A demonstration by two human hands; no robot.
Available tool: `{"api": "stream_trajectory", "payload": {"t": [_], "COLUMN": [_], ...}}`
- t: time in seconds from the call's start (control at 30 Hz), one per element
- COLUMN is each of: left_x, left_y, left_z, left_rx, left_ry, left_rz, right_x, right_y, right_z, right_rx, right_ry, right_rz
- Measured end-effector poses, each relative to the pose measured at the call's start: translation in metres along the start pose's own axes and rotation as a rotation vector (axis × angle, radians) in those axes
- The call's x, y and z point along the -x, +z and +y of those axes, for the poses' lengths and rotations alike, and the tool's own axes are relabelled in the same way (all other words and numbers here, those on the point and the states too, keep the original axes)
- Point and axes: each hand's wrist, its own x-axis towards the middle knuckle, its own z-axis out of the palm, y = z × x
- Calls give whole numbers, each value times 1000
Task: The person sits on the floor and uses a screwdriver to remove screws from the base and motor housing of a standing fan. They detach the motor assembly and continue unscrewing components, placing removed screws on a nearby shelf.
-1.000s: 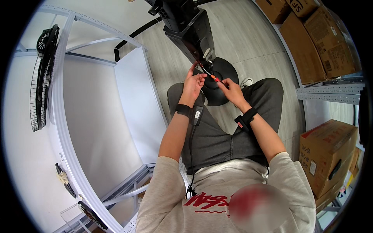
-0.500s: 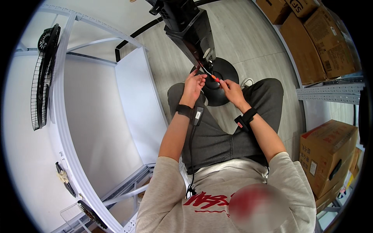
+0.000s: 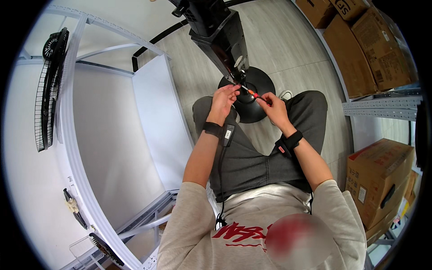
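Red script-like lettering [image 3: 245, 231] is running across the pale shirt [image 3: 193, 225], dark characters [image 3: 355, 174] and a white label [image 3: 362, 194] are marking the lower carton's [image 3: 380, 180] side, a bold black mark [image 3: 344, 6] is showing on an upper carton [image 3: 355, 14], and another small label [image 3: 229, 133] is sitting on the black box [image 3: 226, 142].

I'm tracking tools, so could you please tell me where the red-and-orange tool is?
In the head view, the red-and-orange tool is above and right of centre, in the right hand, over the black base.
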Motion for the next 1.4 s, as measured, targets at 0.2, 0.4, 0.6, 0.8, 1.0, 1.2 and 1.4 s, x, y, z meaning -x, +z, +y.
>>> {"api": "stream_trajectory", "payload": {"t": [0.2,0.4,0.6,0.8,1.0,1.2,1.4], "left_x": [5,6,8,10,11,9,12], "left_y": [-3,-7,-6,-1,1,0,2], "left_z": [3,5,3,2,0,-2,1], "left_rx": [53,123,148,100,83,59,33], "left_ry": [-62,-94,-72,-35,9,17,0], "left_rz": [-110,-118,-97,-56,-56,-48,-63], "right_x": [12,18,20,19,20,22,23], "right_y": [-5,-3,-4,-4,2,4,1], "right_z": [-20,-29,-27,-30,-28,-31,-34], "right_rx": [40,107,143,148,181,237,261], "right_ry": [-101,-163,-169,-186,-287,-351,-403], "right_rz": [-55,-29,-8,5,54,76,111]}}
